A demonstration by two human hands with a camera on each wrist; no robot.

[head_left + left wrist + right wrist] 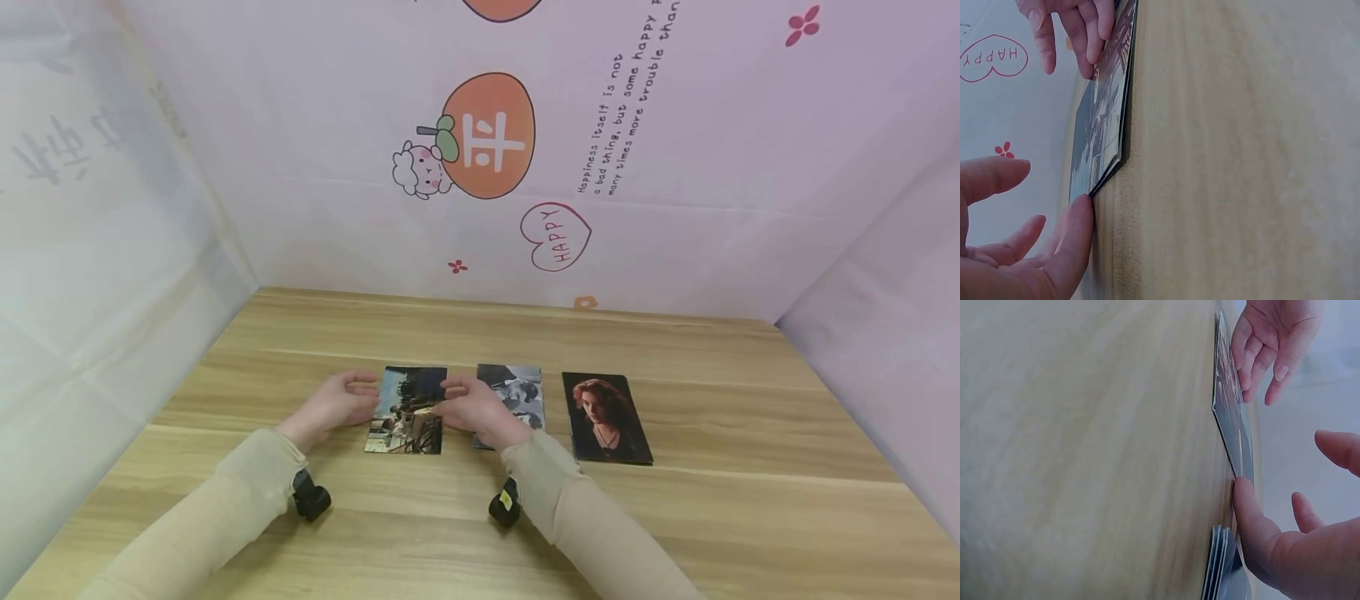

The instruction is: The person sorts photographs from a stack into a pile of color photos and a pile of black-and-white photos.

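Observation:
A small stack of photo cards (405, 417), with a colourful outdoor scene on top, lies flat at the left of the row. My left hand (337, 408) is at its left edge, and in the left wrist view a fingertip (1082, 209) meets the card's corner. On the opposite side, my right hand (483, 410) has its fingers loosely extended, a fingertip (1244, 490) right at the card edge. Behind the right hand sits a black-and-white photo stack (521, 387), partly covered by it; its layered edges show in the right wrist view.
A third photo stack (609, 417), topped by a dark portrait, lies at the right of the row. The wooden table (420, 533) meets a printed cloth wall (337, 225) at the back, with pale cloth on both sides. Each wrist wears a small black camera (310, 497).

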